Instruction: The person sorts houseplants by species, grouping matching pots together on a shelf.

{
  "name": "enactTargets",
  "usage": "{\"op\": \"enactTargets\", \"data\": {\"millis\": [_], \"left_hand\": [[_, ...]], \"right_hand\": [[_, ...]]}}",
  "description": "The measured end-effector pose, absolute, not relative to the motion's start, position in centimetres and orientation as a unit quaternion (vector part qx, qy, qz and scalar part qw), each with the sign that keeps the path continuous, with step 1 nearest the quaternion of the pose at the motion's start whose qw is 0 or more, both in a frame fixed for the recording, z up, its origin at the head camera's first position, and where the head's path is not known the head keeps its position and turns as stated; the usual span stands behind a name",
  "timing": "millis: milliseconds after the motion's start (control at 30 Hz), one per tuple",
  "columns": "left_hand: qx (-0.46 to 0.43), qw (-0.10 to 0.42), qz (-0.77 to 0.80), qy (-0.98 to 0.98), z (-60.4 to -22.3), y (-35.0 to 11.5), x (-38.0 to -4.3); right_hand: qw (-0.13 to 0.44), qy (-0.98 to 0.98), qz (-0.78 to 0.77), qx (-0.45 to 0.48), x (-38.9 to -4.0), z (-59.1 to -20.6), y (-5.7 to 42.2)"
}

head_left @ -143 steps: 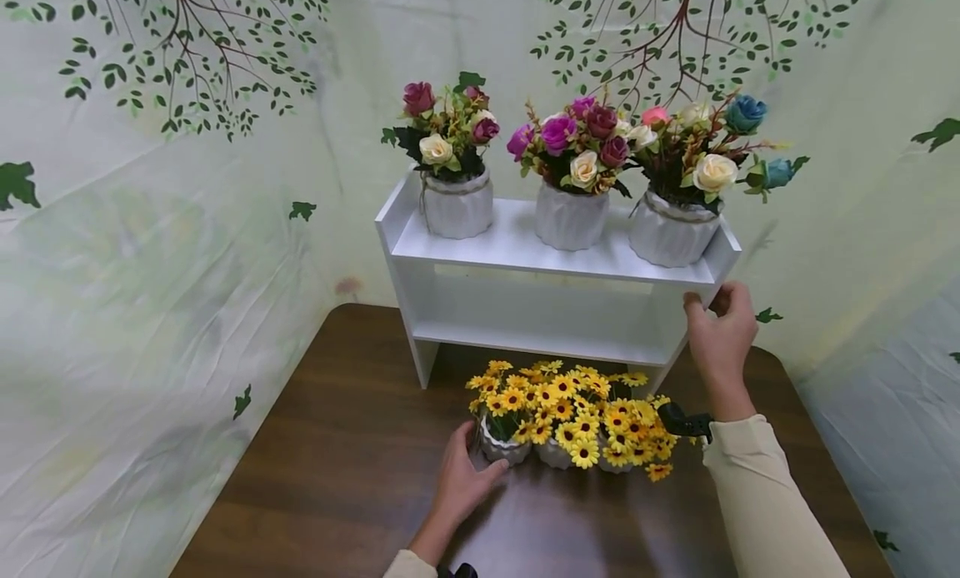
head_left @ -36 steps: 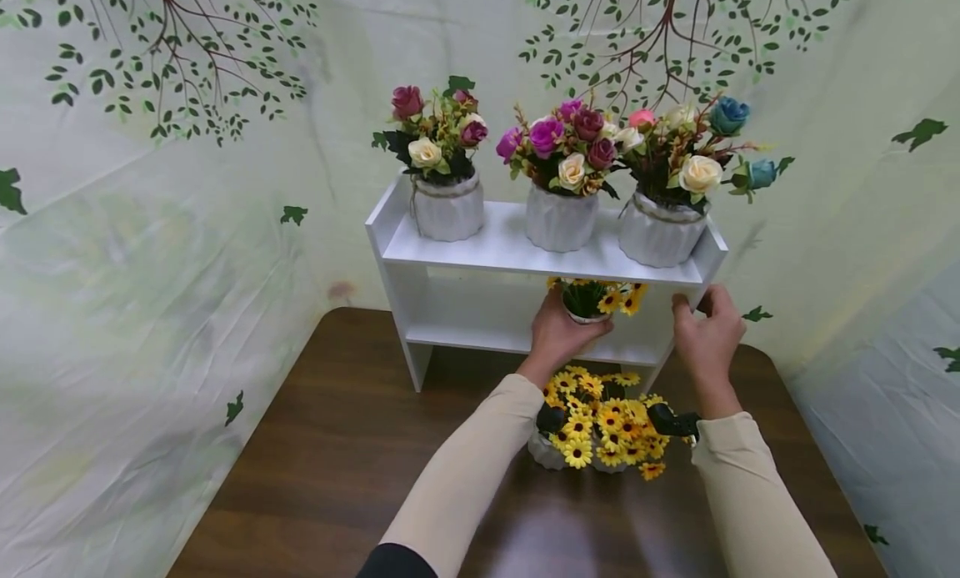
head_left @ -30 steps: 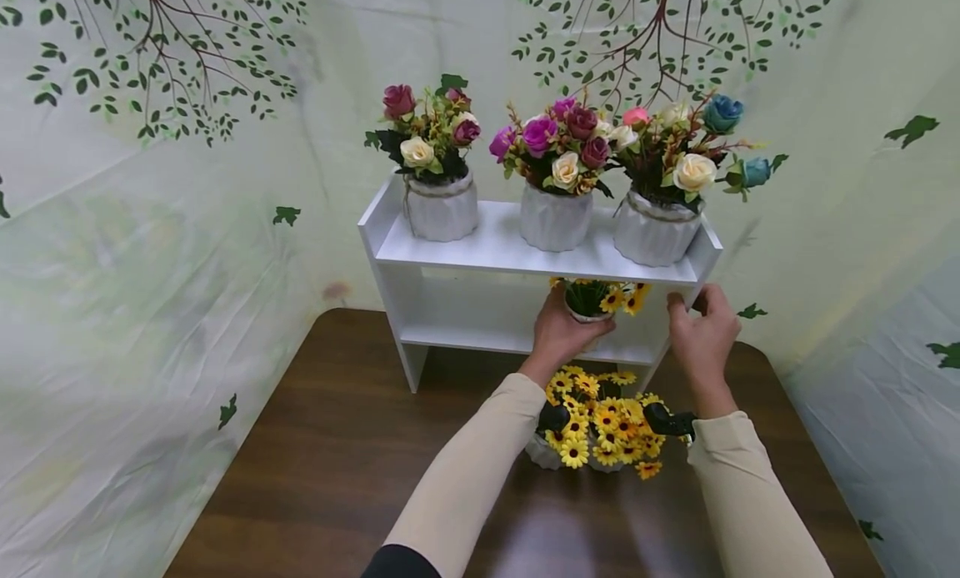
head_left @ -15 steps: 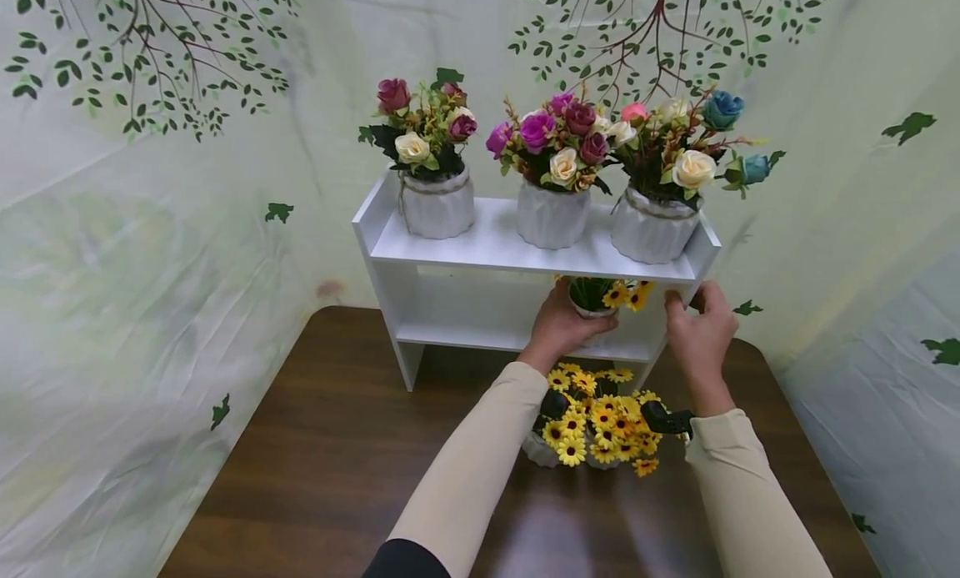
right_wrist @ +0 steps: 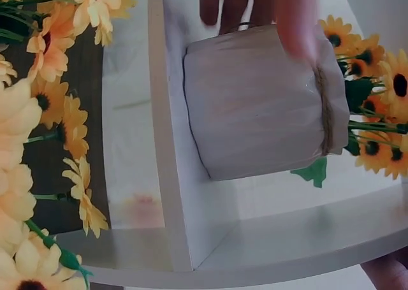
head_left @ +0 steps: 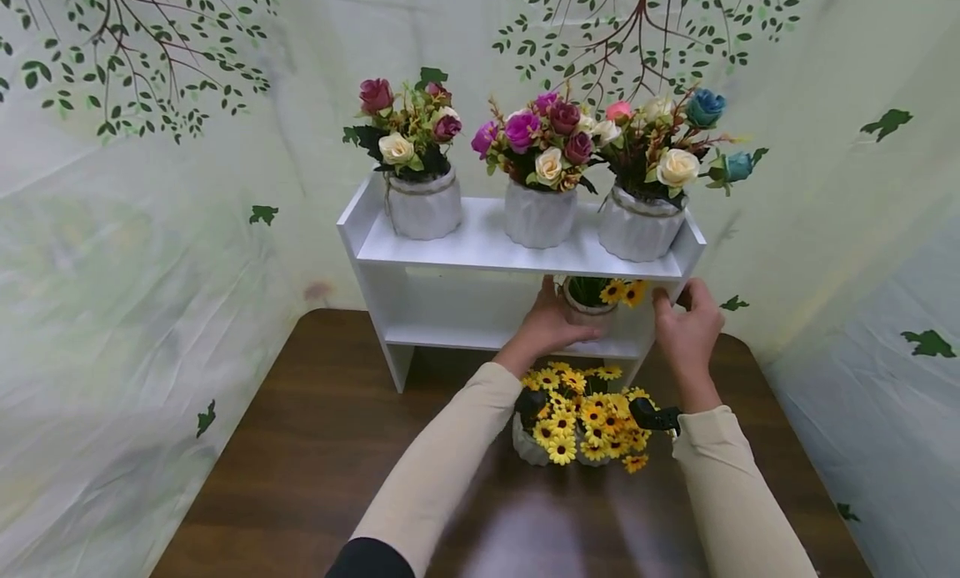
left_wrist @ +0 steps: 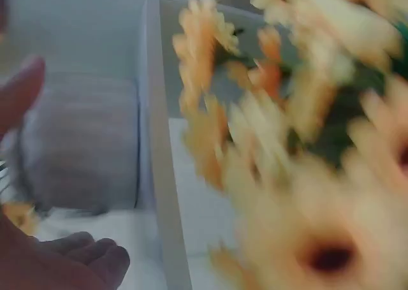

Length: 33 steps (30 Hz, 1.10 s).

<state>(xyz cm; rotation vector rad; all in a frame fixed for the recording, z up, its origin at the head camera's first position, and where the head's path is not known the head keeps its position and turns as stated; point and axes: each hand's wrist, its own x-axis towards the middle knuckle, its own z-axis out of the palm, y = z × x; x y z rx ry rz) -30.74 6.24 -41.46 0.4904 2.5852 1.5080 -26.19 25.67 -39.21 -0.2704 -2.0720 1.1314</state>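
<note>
Sliding down and loosening since half a second ago: your left hand [head_left: 546, 328], on the near pot of yellow flowers [head_left: 592, 315]. More of that pot's wall is showing now. Against the first frame, one yellow pot is missing from the row in front of the white shelf [head_left: 483, 228] and is standing on the shelf's lower board, towards its right end. Judgement: its base is taking its own weight, so this placing is looking nearly finished.

Your left hand is lying wide around the pot, thumb and fingers spread; the left wrist view is showing a gap at the fingers, though blur is hiding whether the thumb is touching. Your right hand [head_left: 692, 336] is gripping the shelf's right side panel, thumb to the front, likely steadying it.

Counts: one shelf, two boards. Three rose pots are lining the shelf's top board: left pot [head_left: 426, 207], middle pot [head_left: 542, 215], right pot [head_left: 641, 228]. One yellow pot is sitting on the lower board. Two more, one pale pot [head_left: 529, 443] and its neighbour [head_left: 592, 457], are waiting on the bench [head_left: 315, 444] just before the shelf, blooms overlapping.
</note>
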Motion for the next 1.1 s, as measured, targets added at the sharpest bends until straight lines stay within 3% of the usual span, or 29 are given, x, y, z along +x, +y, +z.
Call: {"op": "enactTargets", "data": {"millis": [167,300,533,700,1100], "left_hand": [[0.142,0.011,0.534,0.833,-42.4,0.9,-26.9],[0.152,-0.023,0.561,0.814,-45.6,-2.8,-22.9],[0.143,0.013,0.525,0.839,-53.6,-3.9,-18.3],[0.114,0.038,0.507,0.854,-56.2,-2.2,-17.1],[0.092,0.015,0.488,0.868,-57.5,-0.5,-17.7]], "right_hand": [[0.375,-0.808,0.44,-0.111,-25.8,-39.4,25.4],[0.382,-0.804,0.441,-0.114,-25.4,-39.2,25.4],[0.386,-0.797,0.451,-0.109,-25.7,-39.2,25.5],[0.387,-0.793,0.452,-0.127,-25.6,-39.1,25.7],[0.382,-0.794,0.454,-0.131,-26.2,-39.4,24.8]]}}
